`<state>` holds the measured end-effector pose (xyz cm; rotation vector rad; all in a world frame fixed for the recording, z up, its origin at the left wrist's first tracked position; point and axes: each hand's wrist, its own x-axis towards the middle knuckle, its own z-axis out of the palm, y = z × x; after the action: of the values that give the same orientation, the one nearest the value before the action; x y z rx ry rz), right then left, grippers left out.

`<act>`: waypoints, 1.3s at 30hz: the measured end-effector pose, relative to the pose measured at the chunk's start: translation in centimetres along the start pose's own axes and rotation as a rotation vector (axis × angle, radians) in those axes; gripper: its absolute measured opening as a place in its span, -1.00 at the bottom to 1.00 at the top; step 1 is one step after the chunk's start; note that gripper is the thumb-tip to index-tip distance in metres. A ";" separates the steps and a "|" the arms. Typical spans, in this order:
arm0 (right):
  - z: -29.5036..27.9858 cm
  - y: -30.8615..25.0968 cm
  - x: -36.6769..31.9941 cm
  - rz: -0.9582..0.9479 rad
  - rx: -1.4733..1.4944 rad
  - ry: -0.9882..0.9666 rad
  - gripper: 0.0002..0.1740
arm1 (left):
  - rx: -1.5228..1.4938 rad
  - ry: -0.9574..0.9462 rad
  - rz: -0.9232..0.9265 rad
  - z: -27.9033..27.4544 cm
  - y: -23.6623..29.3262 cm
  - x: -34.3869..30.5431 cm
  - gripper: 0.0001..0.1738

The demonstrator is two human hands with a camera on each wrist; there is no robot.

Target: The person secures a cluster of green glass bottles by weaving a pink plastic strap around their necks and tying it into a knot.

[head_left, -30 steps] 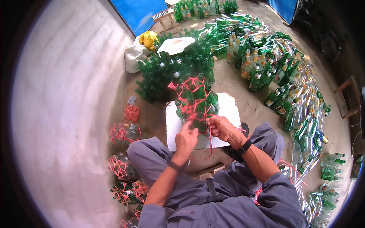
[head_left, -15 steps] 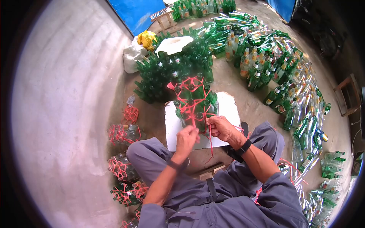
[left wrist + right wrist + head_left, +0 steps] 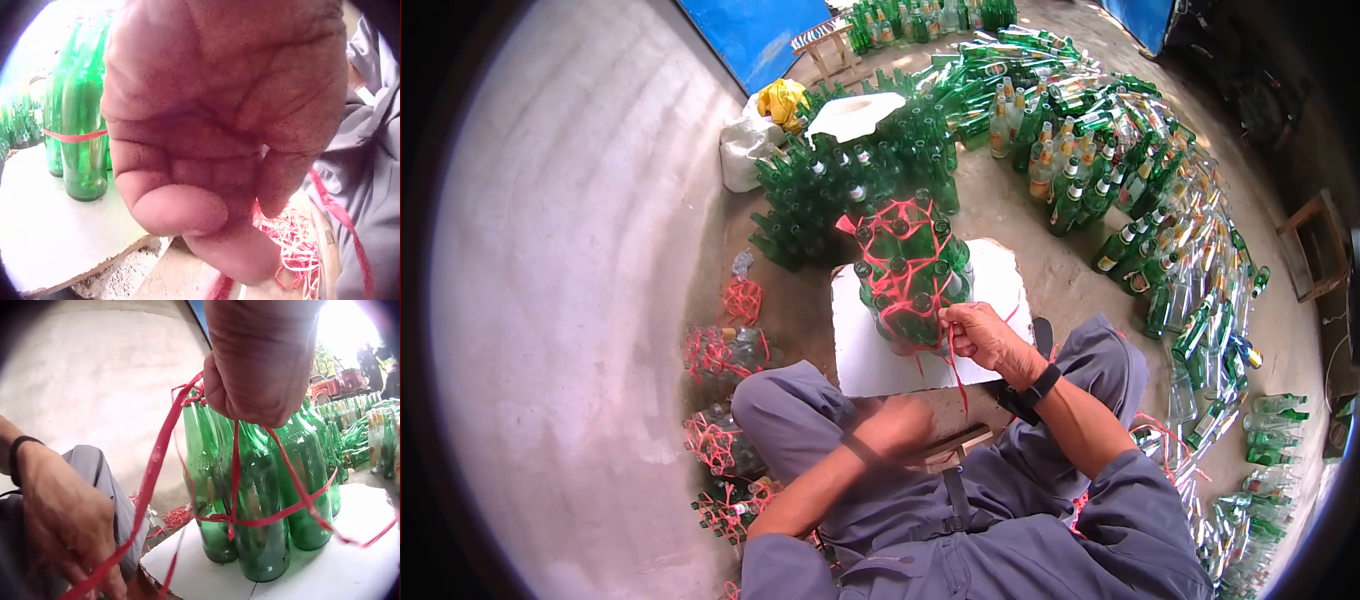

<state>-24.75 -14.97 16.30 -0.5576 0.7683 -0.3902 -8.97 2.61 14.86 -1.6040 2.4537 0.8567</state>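
Several green glass bottles [image 3: 253, 519] stand upright in a cluster on a white board [image 3: 1000, 280]. Red plastic strap [image 3: 898, 268] is woven around their necks, and a lower loop [image 3: 269, 520] circles their bodies. At the near right corner of the cluster, my right hand [image 3: 985, 340] pinches the strap close to a bottle top, and loose ends hang below it. Blurred in the head view, my left hand [image 3: 897, 425] is over my lap, away from the bottles. Its fingers are loosely bent downward in the left wrist view, with a strap [image 3: 219, 287] passing below them.
Beneath the left hand lies a tangle of red and white strips [image 3: 300, 244]. Strap-tied bottle bundles [image 3: 720, 350] line the wall side. More green bottles [image 3: 840, 180] stand beyond the board, and a long heap of bottles [image 3: 1180, 230] curves along the right.
My left hand has pulled back from the front of the bottles, down toward my lap, leaving the strap it was drawing there. The right hand keeps its pinch in nearly the same spot.
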 end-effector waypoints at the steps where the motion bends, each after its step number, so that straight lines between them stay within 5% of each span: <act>1: -0.1 0.1 0.1 -0.005 -0.007 0.001 -0.80 | 0.041 -0.011 -0.056 -1.7 0.6 0.1 -0.72; 2: -0.1 0.1 0.1 -0.005 -0.005 0.002 -0.80 | 0.041 -0.013 -0.056 -2.1 0.5 0.4 -0.72; 5: -0.3 0.3 0.1 -0.025 -0.009 -0.007 -0.81 | -0.024 0.476 -0.230 -4.5 1.0 1.1 -0.79; 11: -0.3 0.2 -0.1 -0.030 -0.016 -0.004 -0.80 | -0.032 0.876 -0.229 -10.8 1.2 1.5 -0.76; 16: -0.3 0.3 0.0 -0.035 -0.024 -0.001 -0.80 | 0.066 0.942 -0.359 -11.0 -0.9 2.2 -0.67; 25: -0.1 0.2 0.0 -0.033 -0.024 -0.018 -0.80 | 0.003 1.083 -0.243 -10.4 -1.9 2.1 -0.91; 28: -0.2 0.4 0.1 -0.040 -0.029 -0.019 -0.81 | -0.053 1.024 -0.268 -9.9 -1.5 1.1 -0.93; 30: -0.1 0.3 0.1 -0.047 -0.038 -0.008 -0.81 | -0.048 0.810 -0.188 -8.3 -1.7 0.0 -0.89; 34: 0.1 0.3 0.2 -0.025 -0.037 0.005 -0.83 | 0.268 -0.119 -0.079 -1.3 -1.4 -1.4 -0.83; 36: -0.1 0.4 0.4 -0.030 -0.038 -0.009 -0.83 | 0.068 -0.088 0.133 4.9 -3.2 -2.7 -0.81; 39: -0.2 0.3 0.2 -0.030 -0.036 -0.010 -0.83 | -0.003 -0.127 0.179 4.5 -1.4 -3.0 -0.78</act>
<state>-24.73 -14.86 15.91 -0.6052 0.7590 -0.4016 -7.36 6.89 11.64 -1.3008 2.5341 0.9541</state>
